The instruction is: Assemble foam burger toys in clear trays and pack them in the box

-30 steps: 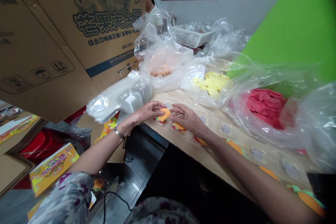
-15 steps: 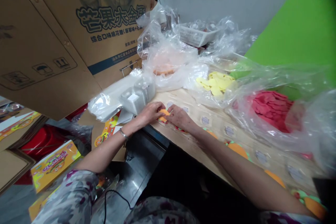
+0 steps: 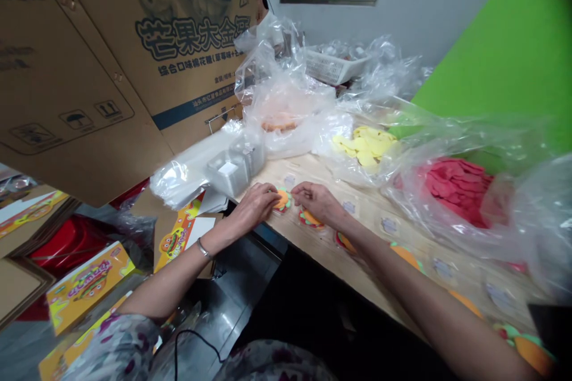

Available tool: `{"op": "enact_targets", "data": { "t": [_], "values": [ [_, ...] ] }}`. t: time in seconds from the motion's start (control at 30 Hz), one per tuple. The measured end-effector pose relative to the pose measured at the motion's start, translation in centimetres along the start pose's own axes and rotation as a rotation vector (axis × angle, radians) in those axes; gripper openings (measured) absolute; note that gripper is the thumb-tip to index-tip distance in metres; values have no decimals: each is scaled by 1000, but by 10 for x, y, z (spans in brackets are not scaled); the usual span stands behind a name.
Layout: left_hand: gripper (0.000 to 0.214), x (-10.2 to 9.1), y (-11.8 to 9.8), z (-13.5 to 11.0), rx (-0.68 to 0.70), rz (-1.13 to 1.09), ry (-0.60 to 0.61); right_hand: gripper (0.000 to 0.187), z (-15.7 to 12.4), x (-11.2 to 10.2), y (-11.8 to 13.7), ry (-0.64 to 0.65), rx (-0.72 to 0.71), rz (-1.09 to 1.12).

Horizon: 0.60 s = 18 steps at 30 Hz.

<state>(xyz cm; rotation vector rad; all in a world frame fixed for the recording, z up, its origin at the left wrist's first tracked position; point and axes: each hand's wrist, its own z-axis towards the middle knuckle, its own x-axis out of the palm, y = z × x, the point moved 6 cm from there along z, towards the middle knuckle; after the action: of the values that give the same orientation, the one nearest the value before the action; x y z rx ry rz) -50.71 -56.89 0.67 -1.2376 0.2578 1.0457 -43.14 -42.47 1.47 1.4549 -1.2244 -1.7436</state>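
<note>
A burger-shaped candy point(image 3: 283, 198), with an orange top and green and red edges, lies near the front edge of the wooden table. My left hand point(image 3: 257, 205) has curled fingers gripping its left side. Just off its right side is my right hand point(image 3: 316, 201), thumb and fingertips pinched together; whatever lies between them is too small to make out. Below that hand sits a second burger-shaped candy point(image 3: 311, 218). Another one point(image 3: 345, 242) is partly covered by my right forearm. Clear trays with printed marks point(image 3: 348, 207) run in a row behind them.
Stacked clear plastic trays point(image 3: 230, 171) stand left of my hands. Open bags hold orange pieces point(image 3: 279, 124), yellow pieces point(image 3: 367, 144) and red pieces point(image 3: 458, 187) along the back. A big carton point(image 3: 192, 83) rises at left, above yellow printed boxes point(image 3: 92, 283). Someone sits behind the bags.
My fingers have drawn apart over the candy, so its orange top shows more fully. The right hand has shifted slightly right, and the left hand slightly lower. The view has moved a little.
</note>
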Motion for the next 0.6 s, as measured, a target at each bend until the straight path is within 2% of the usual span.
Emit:
{"op": "enact_targets", "data": {
  "t": [0.07, 0.17, 0.27, 0.4, 0.5, 0.57, 0.6],
  "values": [
    [22, -5, -6, 3, -1, 8, -25, 19, -11, -21, 1, -78, 28, 39],
    [22, -10, -31, 18, 51, -23, -98, 25, -36, -61, -1, -222, 79, 1],
    [18, 2, -66, 46, 141, -181, -93, 31, -68, -105, -6, -359, 101, -64],
    [13, 42, -127, 102, 299, -338, 39, 38, -115, -183, -9, -659, 51, -187],
    [11, 82, -171, 155, 404, -427, 143, 39, -142, -241, -10, -880, 114, -365],
    [5, 116, -184, 198, 261, -577, 178, 41, -147, -270, -17, -944, 183, -428],
    [9, 136, -184, 219, 107, -677, 191, 39, -145, -281, -21, -951, 208, -436]
  ]
}}
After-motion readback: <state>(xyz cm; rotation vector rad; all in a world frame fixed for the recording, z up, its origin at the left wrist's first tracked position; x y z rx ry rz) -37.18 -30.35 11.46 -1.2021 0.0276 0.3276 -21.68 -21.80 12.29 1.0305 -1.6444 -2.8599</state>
